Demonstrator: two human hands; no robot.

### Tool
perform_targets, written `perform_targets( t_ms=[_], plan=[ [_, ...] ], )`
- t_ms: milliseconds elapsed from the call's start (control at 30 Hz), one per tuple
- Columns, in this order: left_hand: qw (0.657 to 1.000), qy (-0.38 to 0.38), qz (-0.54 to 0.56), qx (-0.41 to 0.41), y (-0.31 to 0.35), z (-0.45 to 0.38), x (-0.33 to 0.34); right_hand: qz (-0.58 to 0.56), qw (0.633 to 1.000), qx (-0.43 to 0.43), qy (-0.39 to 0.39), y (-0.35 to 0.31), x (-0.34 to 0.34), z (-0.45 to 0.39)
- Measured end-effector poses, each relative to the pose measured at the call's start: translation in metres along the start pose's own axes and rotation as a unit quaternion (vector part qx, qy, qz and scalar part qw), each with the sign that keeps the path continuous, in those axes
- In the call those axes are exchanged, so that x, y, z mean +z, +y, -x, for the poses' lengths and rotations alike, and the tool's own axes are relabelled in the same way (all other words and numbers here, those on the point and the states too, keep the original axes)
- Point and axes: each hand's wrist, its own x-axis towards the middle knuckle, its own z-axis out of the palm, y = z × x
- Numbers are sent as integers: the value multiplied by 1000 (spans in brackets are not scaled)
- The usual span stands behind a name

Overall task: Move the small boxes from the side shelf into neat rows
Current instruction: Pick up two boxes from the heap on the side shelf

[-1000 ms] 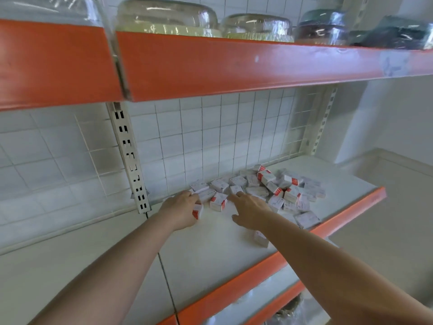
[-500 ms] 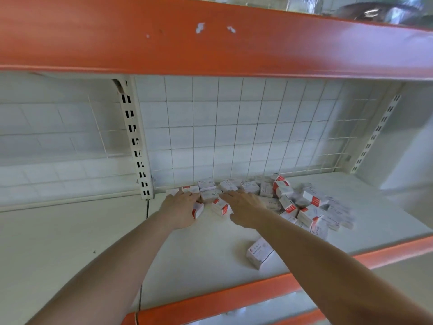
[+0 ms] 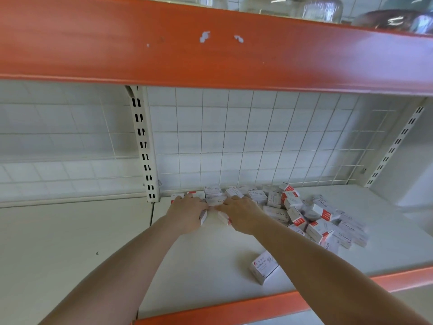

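A lone box (image 3: 264, 267) lying below the right forearm, nearer the shelf's front edge than the right hand (image 3: 241, 213), reads "PAPER CLIPS" on its top face, under a line of small characters too fine to read. Just right of that hand, a flat box (image 3: 275, 213) shows "STAPLES", seen upside down. Print on the other boxes is too blurred to read.

An orange shelf edge (image 3: 210, 50) runs across the top, with two white chips in its paint. Above it stand clear domed lids (image 3: 321, 8). Behind is a white wire grid (image 3: 257, 141) over tiled wall, flanked by slotted uprights (image 3: 143, 146), the second far right.
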Motion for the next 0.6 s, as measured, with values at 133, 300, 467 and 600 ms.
perform_targets(
  t_ms=[133, 300, 467, 600],
  plan=[
    [1000, -11, -4, 9, -2, 2, -2, -2, 1000, 6, -7, 1, -3, -2],
    [999, 8, 34, 28, -7, 10, -4, -50, 998, 19, -13, 0, -8, 2],
    [999, -20, 40, 7, -4, 25, -16, -79, 996, 32, -21, -10, -15, 10],
    [999, -25, 39, 2, -3, 37, -25, -82, 996, 27, -13, -20, -22, 16]
  ],
)
